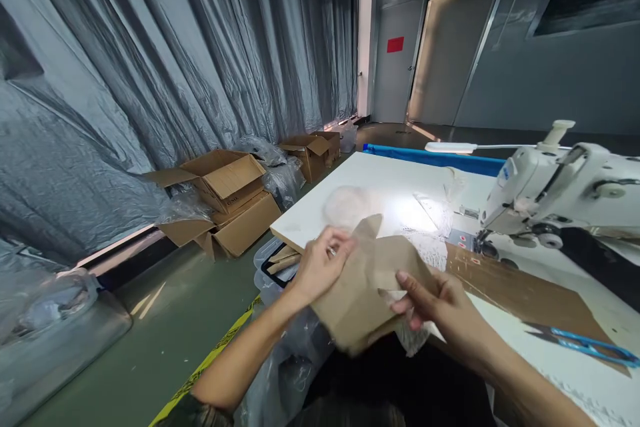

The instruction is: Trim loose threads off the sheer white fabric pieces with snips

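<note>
I hold a piece of tan brown fabric [367, 280] over the near edge of a white sewing table [370, 177]. My left hand [320, 263] pinches its upper left edge, fingers closed on it. My right hand [437, 303] grips the lower right part, thumb on top, with a bit of white lace under it. The fabric is blurred by motion. A white sewing machine [560, 190] stands on the table to the right of my hands.
White lace [430, 233] and a brown paper sheet [520, 293] lie on the table, with blue-handled scissors [585, 343] at the right. Open cardboard boxes [225, 197] stand on the green floor along a grey plastic curtain [150, 60]. Clear plastic bags [285, 367] lie below the table edge.
</note>
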The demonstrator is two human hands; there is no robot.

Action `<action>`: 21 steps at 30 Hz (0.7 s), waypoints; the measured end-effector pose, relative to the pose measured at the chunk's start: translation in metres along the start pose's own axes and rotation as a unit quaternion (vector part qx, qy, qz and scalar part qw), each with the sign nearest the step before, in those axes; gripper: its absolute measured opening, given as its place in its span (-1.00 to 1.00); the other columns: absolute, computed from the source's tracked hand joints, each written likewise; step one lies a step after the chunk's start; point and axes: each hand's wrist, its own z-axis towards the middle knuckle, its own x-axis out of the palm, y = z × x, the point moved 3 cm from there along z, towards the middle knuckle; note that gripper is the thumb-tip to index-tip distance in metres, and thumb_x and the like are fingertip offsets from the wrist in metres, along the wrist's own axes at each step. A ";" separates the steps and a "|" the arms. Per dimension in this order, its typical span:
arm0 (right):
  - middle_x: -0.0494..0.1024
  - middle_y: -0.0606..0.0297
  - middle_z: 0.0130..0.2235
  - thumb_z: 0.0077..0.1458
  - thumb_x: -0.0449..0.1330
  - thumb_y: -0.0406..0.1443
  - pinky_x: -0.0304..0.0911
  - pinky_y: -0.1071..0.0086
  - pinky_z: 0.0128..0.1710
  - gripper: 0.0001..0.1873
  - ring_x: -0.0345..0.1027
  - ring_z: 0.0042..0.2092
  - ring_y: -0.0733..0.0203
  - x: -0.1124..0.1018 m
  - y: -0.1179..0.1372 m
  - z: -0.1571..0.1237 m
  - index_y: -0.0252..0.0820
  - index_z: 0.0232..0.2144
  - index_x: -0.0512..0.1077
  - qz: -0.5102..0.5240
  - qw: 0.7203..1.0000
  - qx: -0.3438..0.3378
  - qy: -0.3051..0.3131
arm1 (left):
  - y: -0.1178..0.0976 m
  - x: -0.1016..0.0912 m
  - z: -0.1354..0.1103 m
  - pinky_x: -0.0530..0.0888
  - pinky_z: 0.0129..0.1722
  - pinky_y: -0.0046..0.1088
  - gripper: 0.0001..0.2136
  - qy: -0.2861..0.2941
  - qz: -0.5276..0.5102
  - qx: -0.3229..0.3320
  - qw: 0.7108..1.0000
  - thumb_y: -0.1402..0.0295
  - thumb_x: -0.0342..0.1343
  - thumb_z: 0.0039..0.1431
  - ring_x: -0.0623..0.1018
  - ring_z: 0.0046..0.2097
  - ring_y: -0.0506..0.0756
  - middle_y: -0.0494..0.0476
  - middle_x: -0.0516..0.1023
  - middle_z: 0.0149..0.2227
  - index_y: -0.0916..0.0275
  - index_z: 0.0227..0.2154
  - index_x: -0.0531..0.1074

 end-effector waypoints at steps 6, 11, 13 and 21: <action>0.52 0.36 -0.58 -0.16 0.48 -0.30 0.44 0.60 -0.52 -0.75 0.41 -0.56 0.37 -0.049 0.022 0.038 -0.19 -0.48 0.47 0.194 0.977 0.002 -0.090 | 0.007 -0.041 0.113 0.31 0.04 -0.25 -0.32 -0.046 0.306 -0.098 0.946 -0.23 -0.03 0.06 0.40 0.16 0.39 0.54 0.43 0.07 0.37 -0.14 0.41; 0.55 0.34 -0.54 -0.06 0.42 -0.36 0.47 0.61 -0.51 -0.85 0.46 -0.52 0.36 -0.055 0.029 0.054 -0.19 -0.46 0.49 0.247 0.966 -0.014 -0.074 | 0.014 -0.014 0.158 0.37 -0.04 -0.30 -0.04 0.070 0.347 -0.182 0.917 -0.35 0.17 -0.35 0.37 0.19 0.48 0.68 0.29 0.20 0.44 -0.04 0.41; 0.61 0.25 -0.48 -0.02 0.39 -0.38 0.53 0.53 -0.45 -0.88 0.52 -0.47 0.28 -0.055 0.023 0.059 -0.21 -0.41 0.50 0.186 0.979 0.019 -0.078 | 0.014 -0.004 0.163 0.40 -0.11 -0.32 -0.01 0.090 0.352 -0.168 0.916 -0.29 0.28 -0.48 0.43 0.14 0.46 0.60 0.38 0.15 0.38 -0.02 0.40; 0.66 0.08 -0.38 0.10 0.29 -0.29 0.56 0.31 -0.50 -0.93 0.59 -0.37 0.04 -0.056 0.009 0.069 -0.18 -0.38 0.51 0.039 0.993 0.068 -0.088 | 0.012 0.005 0.157 0.42 -0.37 -0.39 -0.48 0.106 0.268 -0.122 0.950 -0.06 0.37 -0.34 0.60 -0.18 0.32 0.25 0.63 -0.34 0.26 -0.39 0.52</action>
